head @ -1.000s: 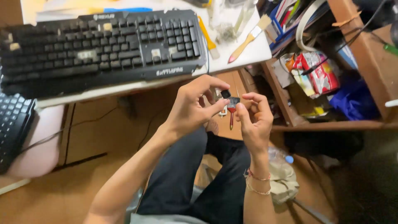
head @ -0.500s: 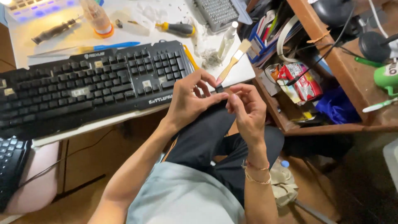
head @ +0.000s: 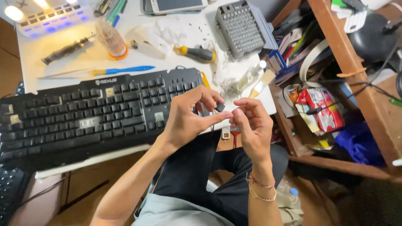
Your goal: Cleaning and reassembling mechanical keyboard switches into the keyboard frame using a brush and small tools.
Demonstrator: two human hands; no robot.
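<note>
Keycap (head: 220, 107) pinched in left hand (head: 190, 117) near keyboard (head: 96, 113)
Right hand (head: 251, 125) is curling empty alongside; both have been rising toward the table (head: 167, 54).

White desk (head: 176, 50), cluttered; lit lamp (head: 46, 16) at its far left corner; wooden shelf (head: 360, 96) to the right, crammed; brown wood floor (head: 96, 196) below.

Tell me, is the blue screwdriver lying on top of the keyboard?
No, the blue screwdriver lies on the white desk just behind the black keyboard, not on its keys.
</note>
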